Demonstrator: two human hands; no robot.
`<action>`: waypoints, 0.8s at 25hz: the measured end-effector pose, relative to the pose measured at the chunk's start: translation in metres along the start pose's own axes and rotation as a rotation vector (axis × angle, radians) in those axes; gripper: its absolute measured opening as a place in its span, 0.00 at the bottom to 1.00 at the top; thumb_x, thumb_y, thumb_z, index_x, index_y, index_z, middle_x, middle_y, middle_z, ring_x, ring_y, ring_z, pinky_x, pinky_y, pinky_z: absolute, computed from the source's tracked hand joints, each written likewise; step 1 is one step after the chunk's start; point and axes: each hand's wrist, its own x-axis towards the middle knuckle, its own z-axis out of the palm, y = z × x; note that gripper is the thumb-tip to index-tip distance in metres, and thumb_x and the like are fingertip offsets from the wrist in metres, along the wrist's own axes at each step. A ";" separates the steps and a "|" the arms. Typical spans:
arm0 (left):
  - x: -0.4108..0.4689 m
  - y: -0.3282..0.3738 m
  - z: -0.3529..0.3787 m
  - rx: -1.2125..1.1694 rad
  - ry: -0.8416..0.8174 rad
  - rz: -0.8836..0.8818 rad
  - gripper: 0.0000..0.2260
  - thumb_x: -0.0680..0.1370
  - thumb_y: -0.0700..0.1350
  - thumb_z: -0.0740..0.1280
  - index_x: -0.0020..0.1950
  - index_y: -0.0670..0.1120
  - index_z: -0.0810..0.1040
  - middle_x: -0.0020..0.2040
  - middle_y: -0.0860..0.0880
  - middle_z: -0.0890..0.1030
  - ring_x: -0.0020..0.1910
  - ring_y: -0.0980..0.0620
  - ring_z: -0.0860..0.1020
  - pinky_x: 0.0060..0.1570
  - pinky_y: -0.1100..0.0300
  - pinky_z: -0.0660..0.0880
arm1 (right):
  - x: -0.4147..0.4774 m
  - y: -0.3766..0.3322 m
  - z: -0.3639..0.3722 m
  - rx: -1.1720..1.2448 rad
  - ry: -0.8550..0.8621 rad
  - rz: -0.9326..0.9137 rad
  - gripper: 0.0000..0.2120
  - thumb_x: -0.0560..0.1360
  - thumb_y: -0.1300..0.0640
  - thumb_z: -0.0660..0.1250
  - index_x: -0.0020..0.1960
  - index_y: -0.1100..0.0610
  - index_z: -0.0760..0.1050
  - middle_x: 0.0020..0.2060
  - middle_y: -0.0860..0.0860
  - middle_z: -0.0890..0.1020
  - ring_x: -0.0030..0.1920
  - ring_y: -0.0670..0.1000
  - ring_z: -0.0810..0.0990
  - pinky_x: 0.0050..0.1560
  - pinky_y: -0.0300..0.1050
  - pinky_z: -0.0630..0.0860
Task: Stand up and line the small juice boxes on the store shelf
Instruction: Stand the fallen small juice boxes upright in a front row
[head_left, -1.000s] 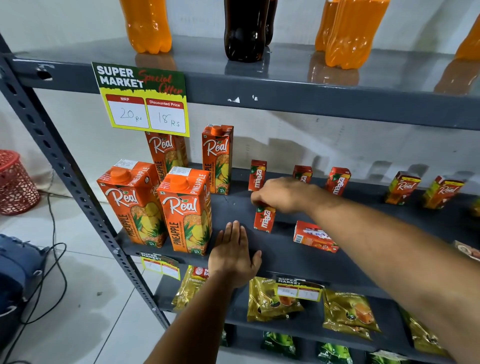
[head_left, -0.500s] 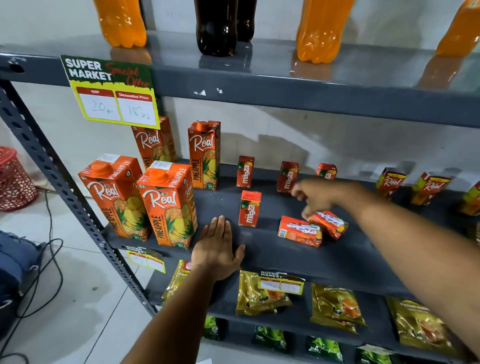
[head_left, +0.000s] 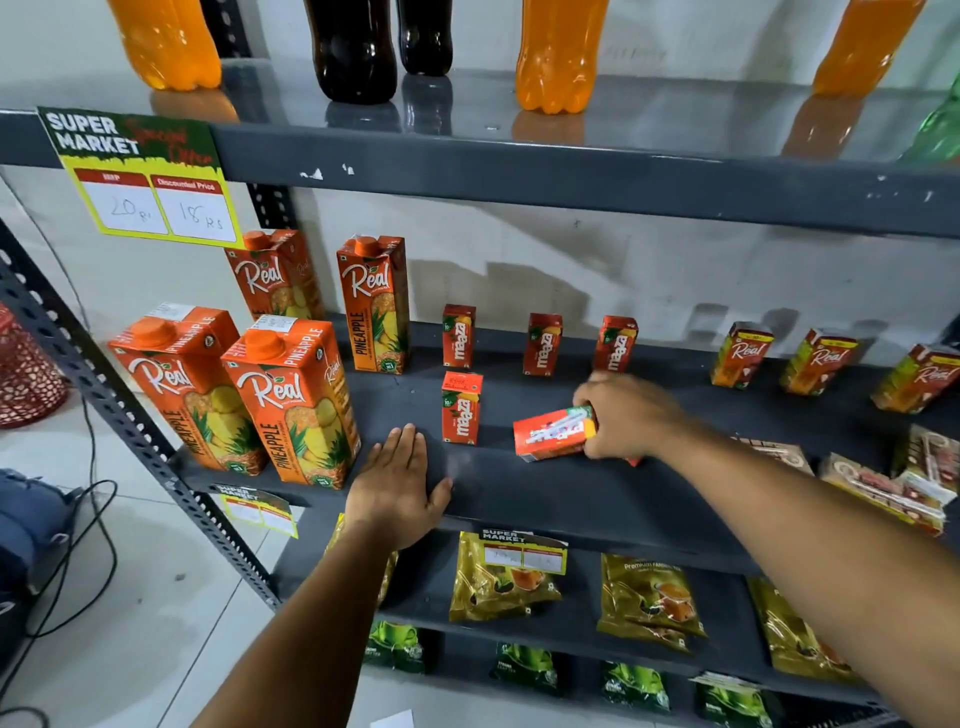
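Observation:
On the dark grey middle shelf (head_left: 545, 499), three small red Maaza juice boxes (head_left: 543, 344) stand upright in a back row. A fourth upright Maaza box (head_left: 461, 408) stands in front of them. My right hand (head_left: 628, 415) grips a small red juice box (head_left: 551, 434) that lies tilted on its side just above the shelf; another red box is partly hidden under that hand. My left hand (head_left: 397, 488) rests flat, fingers together, on the shelf's front edge and holds nothing.
Tall orange Real pineapple cartons (head_left: 291, 400) stand at the shelf's left. Small Real boxes (head_left: 818, 358) line the back right, and several packs lie flat at the right (head_left: 883, 488). Soda bottles (head_left: 558, 52) stand above; tea packets (head_left: 506, 577) lie below.
My right hand has closed on a lying juice box and lifted its end off the shelf. The view has drifted slightly right. My left hand has stayed flat on the shelf edge.

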 end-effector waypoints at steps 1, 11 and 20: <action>0.000 0.000 0.000 -0.009 0.006 0.002 0.36 0.79 0.63 0.47 0.78 0.39 0.49 0.80 0.42 0.51 0.78 0.46 0.48 0.74 0.53 0.44 | 0.004 -0.003 -0.009 -0.050 0.040 -0.086 0.23 0.60 0.50 0.73 0.55 0.50 0.76 0.50 0.47 0.76 0.48 0.52 0.78 0.41 0.47 0.75; 0.001 0.000 0.001 -0.003 -0.023 -0.022 0.37 0.77 0.64 0.45 0.78 0.41 0.47 0.80 0.44 0.49 0.79 0.48 0.46 0.74 0.54 0.43 | 0.030 -0.014 -0.030 -0.446 0.113 -0.635 0.23 0.72 0.64 0.67 0.64 0.49 0.70 0.56 0.49 0.79 0.56 0.55 0.76 0.47 0.53 0.77; 0.003 -0.002 0.005 -0.005 -0.012 -0.016 0.38 0.76 0.65 0.43 0.78 0.41 0.47 0.80 0.44 0.49 0.79 0.47 0.47 0.74 0.54 0.44 | 0.037 -0.018 -0.040 -0.355 -0.042 -0.493 0.25 0.71 0.58 0.70 0.67 0.51 0.72 0.61 0.50 0.80 0.60 0.54 0.76 0.53 0.53 0.77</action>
